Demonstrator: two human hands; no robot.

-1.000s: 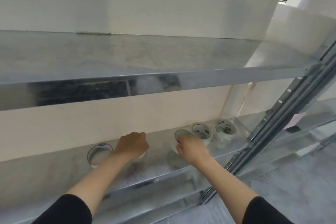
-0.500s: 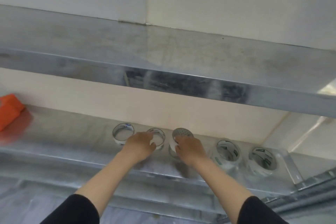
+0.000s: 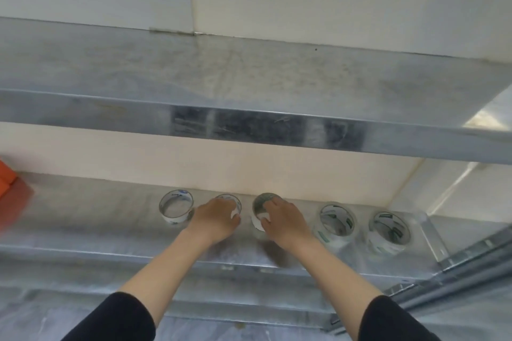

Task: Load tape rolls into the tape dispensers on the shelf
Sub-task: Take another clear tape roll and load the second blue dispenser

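Nearest me, both forearms in black sleeves reach up to the lower metal shelf (image 3: 83, 232). My left hand (image 3: 214, 220) curls over the near rim of the second tape roll (image 3: 231, 203), fingers closed on it. My right hand (image 3: 282, 220) grips the third roll (image 3: 261, 202), thumb against its white side. Just left stands a clear roll (image 3: 176, 206) with blue print, too blurred to read. Right of my hands sit two rolls with green lettering (image 3: 336, 223) (image 3: 390, 232), also illegible. An orange object (image 3: 11, 183) lies far left.
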